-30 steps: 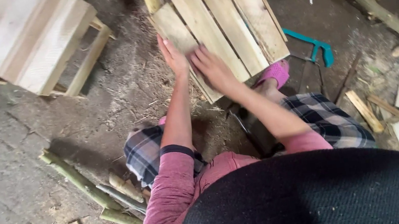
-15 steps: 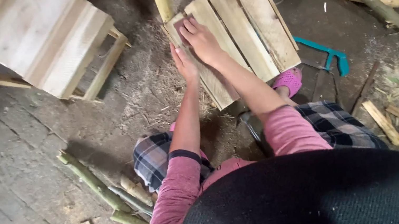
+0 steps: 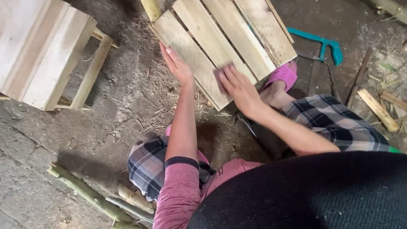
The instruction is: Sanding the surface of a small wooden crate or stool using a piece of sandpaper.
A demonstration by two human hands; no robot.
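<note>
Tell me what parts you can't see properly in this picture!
- Pale slatted wooden panel: top edge cut off by the head view's frame; underside hidden.
- Right hand: its palm covers whatever it presses on the slat; only a dark sliver shows.
- Teal metal tool: partly behind the panel, its kind unclear.
- Left hand: its grip on the panel's edge can't be judged.
</note>
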